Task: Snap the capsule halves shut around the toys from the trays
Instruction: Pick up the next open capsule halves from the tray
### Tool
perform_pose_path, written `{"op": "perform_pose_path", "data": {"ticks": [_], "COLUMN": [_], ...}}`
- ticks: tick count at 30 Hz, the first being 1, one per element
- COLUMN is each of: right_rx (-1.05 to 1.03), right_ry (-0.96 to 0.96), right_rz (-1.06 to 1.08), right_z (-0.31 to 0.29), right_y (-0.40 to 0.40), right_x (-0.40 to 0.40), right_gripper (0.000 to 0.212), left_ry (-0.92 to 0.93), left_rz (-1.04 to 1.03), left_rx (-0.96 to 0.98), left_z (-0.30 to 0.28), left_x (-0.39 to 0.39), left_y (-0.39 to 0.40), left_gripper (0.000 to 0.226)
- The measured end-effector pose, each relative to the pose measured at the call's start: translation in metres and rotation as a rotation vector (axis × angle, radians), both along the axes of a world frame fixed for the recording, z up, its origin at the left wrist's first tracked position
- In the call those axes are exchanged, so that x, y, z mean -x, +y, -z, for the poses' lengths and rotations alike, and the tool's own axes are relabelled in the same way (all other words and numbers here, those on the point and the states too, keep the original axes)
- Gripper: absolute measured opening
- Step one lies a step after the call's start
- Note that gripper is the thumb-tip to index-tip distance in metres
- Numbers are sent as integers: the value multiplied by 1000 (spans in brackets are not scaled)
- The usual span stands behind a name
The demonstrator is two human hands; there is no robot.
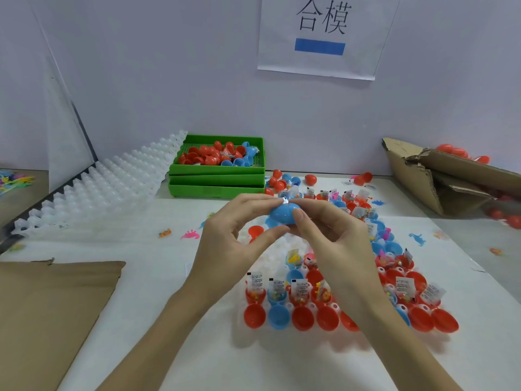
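Note:
Both my hands hold one blue capsule [282, 213] above the table's middle. My left hand [231, 235] pinches its left side between thumb and fingers. My right hand [332, 235] pinches its right side, and a white paper slip sticks out at the top seam. Below lies a clear tray [282, 258] with several open red and blue capsule halves [303, 317], many filled with small toys and paper slips [300, 287].
Stacked green trays [217, 184] at the back hold red and blue capsules. Clear empty trays [112, 182] lean at the left. A torn cardboard box [439, 176] with red capsules sits at the right, flat cardboard [50, 311] at the near left. Loose toys [190, 235] scatter on the table.

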State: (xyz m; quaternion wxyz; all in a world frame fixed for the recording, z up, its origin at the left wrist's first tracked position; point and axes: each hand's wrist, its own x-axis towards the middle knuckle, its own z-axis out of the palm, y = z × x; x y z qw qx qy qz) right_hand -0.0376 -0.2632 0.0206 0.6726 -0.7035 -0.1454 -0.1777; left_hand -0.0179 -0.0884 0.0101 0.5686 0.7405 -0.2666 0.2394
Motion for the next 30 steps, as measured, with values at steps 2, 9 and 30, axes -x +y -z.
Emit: {"op": "perform_pose_path", "data": {"ticks": [2, 9, 30], "right_rx": [-10, 18, -436], "right_ry": [-6, -48, 326], "right_rz": [-9, 13, -215], "right_z": [-2, -3, -2], "right_y": [0, 2, 17], "right_x": [1, 4, 10], "right_gripper": [21, 25, 25], "left_ry": [1, -5, -157], "left_rz": [-25, -15, -240], "left_rx": [7, 39, -106], "left_z": [1, 0, 2], "left_x": [-1, 0, 14], "left_y": [0, 0, -16], "left_gripper": [37, 37, 42]}}
